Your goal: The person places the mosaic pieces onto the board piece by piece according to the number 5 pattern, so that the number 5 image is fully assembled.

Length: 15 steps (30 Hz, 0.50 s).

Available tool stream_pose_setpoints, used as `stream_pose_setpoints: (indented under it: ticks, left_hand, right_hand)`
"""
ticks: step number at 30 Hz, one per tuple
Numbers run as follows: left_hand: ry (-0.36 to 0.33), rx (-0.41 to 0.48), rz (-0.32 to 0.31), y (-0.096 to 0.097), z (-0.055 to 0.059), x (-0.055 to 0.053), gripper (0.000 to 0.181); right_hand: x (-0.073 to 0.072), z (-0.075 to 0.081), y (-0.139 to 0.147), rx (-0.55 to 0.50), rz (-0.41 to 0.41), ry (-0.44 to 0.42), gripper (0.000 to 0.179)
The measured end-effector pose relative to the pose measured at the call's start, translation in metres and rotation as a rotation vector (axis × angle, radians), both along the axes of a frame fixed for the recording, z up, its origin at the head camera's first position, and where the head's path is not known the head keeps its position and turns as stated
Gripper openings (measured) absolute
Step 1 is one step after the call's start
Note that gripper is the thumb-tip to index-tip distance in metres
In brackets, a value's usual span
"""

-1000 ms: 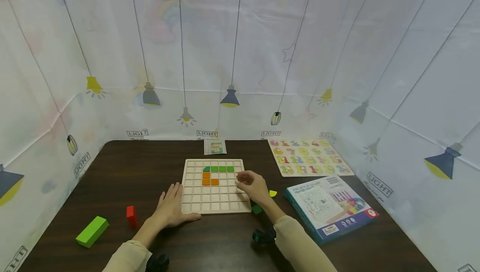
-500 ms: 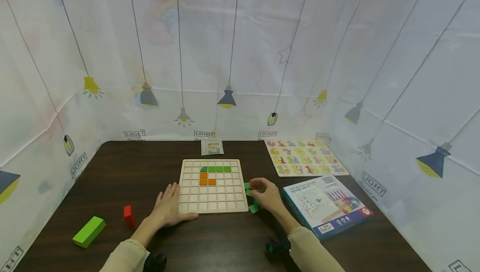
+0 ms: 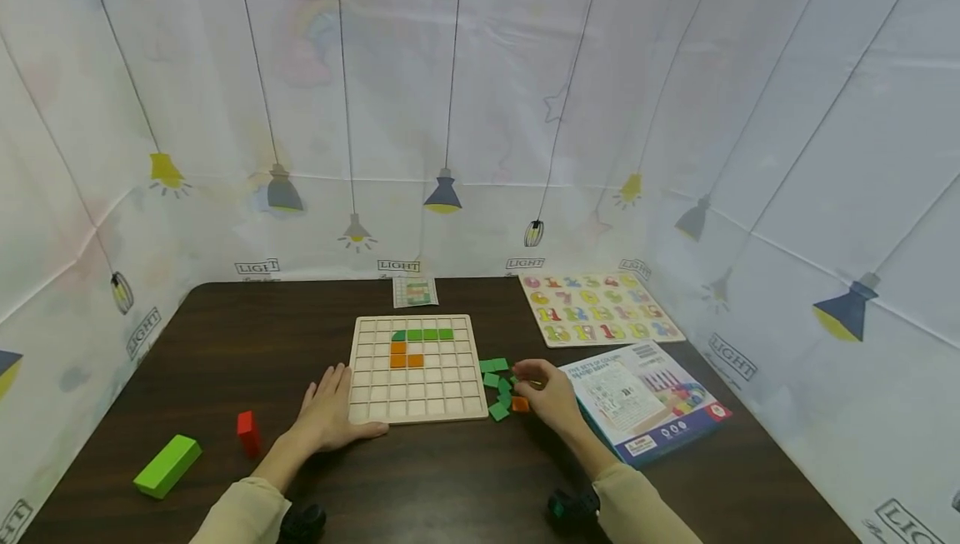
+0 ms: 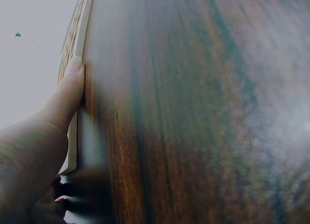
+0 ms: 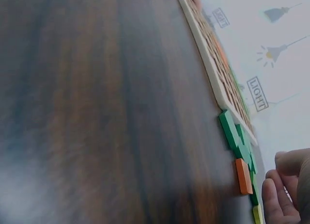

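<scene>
In the head view a wooden grid board lies mid-table, carrying several green, teal and orange tiles. My left hand rests flat against its left side, fingers spread, thumb along the near edge; the left wrist view shows that thumb touching the rim. Right of the board lie loose green tiles and an orange tile. My right hand hovers at this pile, fingers bent loosely. No tile shows between its thumb and fingers in the right wrist view. A yellow piece lies near it.
A boxed set lies right of my right hand, with a number puzzle board behind it. A small pattern card is at the back edge. At the left are a red block and a light green block.
My right hand has moved from the board's right edge out to the loose tiles at its right, uncovering more of them. My left hand stays at the board, and the view has shifted slightly.
</scene>
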<state>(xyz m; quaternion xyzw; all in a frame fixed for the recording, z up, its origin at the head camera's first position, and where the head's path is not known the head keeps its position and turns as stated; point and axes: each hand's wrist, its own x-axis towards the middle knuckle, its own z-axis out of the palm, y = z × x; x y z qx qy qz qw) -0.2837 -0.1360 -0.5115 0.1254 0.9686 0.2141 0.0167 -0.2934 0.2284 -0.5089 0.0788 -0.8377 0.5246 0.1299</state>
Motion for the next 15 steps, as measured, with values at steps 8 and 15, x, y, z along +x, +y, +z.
stream_pose_setpoints:
  ticks: [8, 15]
  left_hand:
    - [0.006, 0.005, -0.004, 0.000, 0.001, 0.001, 0.121]
    - [0.005, 0.016, -0.004, 0.000, 0.002, 0.002, 0.120]
  right_hand:
    - [0.012, -0.009, 0.009, 0.050, -0.027, -0.011, 0.027]
    - [0.018, -0.011, 0.010, 0.117, -0.008, -0.009, 0.029]
